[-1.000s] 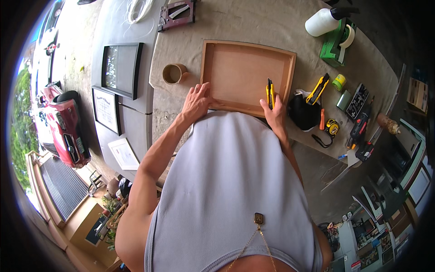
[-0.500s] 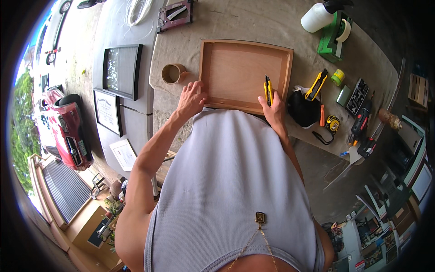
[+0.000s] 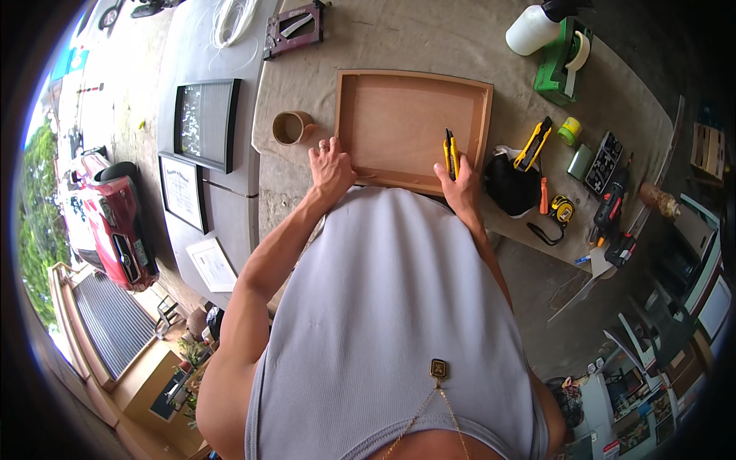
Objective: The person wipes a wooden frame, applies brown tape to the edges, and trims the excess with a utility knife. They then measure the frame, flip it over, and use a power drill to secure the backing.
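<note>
A shallow wooden tray with raised walls lies on the table right in front of my body. At its near left corner is my left hand, fingers apart and reaching along the outside of the left wall. My right hand is at the near right corner, closed around a yellow and black utility knife. The knife points away from me, over the tray's inside; whether its blade is out I cannot tell. A brown cup-like roll stands just left of the tray.
To the right lie another utility knife, a black pouch, a tape measure and a cordless drill. A green tape dispenser and white spray bottle stand far right. Black picture frames lie left; a staple gun lies beyond.
My left hand has shifted slightly at the tray's left corner, its fingers now a little more spread. The right hand still holds the knife in nearly the same place.
</note>
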{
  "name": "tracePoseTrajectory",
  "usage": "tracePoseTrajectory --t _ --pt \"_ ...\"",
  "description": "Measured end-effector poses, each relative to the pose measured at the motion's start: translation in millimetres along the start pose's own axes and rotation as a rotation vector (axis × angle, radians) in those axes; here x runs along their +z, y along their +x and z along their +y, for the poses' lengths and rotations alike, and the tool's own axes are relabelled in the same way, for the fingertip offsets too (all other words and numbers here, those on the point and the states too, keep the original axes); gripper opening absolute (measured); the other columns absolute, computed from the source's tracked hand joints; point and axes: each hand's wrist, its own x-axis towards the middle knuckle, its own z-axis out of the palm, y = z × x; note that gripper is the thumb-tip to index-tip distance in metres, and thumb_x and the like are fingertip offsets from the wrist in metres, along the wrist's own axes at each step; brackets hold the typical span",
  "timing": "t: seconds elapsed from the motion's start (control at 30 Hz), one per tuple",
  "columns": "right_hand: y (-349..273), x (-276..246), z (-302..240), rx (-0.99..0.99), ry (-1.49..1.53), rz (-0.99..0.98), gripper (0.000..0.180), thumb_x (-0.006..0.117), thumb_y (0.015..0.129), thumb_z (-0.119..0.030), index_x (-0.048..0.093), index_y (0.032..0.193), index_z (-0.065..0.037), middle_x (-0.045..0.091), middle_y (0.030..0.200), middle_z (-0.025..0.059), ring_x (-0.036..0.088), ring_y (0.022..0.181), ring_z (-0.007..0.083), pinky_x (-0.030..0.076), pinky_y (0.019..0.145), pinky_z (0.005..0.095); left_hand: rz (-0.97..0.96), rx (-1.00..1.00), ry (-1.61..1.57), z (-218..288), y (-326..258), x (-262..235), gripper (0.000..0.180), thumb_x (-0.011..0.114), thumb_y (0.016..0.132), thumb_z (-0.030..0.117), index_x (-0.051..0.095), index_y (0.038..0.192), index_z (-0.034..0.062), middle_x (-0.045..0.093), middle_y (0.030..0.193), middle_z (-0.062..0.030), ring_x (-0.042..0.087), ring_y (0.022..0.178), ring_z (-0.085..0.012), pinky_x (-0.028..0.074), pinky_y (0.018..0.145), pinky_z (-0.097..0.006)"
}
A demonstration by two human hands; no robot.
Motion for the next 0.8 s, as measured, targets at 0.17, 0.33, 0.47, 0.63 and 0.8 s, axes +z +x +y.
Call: tracePoseTrajectory --t 0.17,0.33,0.47,0.63,0.8 --pt "0 -1 -2 0.016 -0.004 -0.009 0.039 0.066 0.082 -0.027 0.055 0.106 0.002 0.062 0.090 0.0223 0.060 0.083 0.0391 0.047 0.072 0.0437 0.014 -0.014 0.019 4 2 8 0.028 0.070 0.059 0.023 0.071 0.076 0.0020 0.049 0.115 -0.0157 0.043 0.112 -0.0314 0.035 0.084 -0.044" --pt "0 1 1 -0.023 0.000 0.017 0.039 0.066 0.082 -0.028 0.055 0.105 0.002 0.061 0.089 0.0223 0.060 0.082 0.0388 0.047 0.071 0.0439 0.050 -0.034 -0.007 7 0 10 0.030 0.070 0.058 0.024 0.071 0.076 0.0001 0.049 0.114 -0.0160 0.043 0.110 -0.0316 0.034 0.084 -0.045" --pt "0 2 3 -0.033 -0.013 0.022 0.039 0.066 0.082 -0.027 0.055 0.105 0.002 0.062 0.089 0.0221 0.060 0.082 0.0387 0.047 0.071 0.0439 0.070 -0.028 -0.079 2 -1 17 0.029 0.069 0.058 0.023 0.070 0.075 -0.0008 0.049 0.108 -0.0149 0.043 0.105 -0.0313 0.035 0.084 -0.043" --pt "0 -2 -3 -0.016 -0.030 -0.002 0.039 0.066 0.082 -0.027 0.055 0.105 0.002 0.062 0.090 0.0225 0.061 0.083 0.0392 0.047 0.072 0.0438 0.119 -0.012 -0.220 -7 -5 25 0.027 0.065 0.059 0.020 0.068 0.073 -0.0034 0.048 0.104 -0.0142 0.044 0.104 -0.0315 0.039 0.084 -0.041" --pt "-1 -2 -4 -0.035 -0.009 0.008 0.038 0.066 0.082 -0.027 0.055 0.103 0.002 0.062 0.089 0.0229 0.060 0.083 0.0399 0.047 0.071 0.0439 0.138 -0.012 -0.389 -23 -14 30 0.021 0.063 0.061 0.018 0.066 0.068 -0.0011 0.050 0.102 -0.0139 0.050 0.098 -0.0305 0.045 0.082 -0.040"
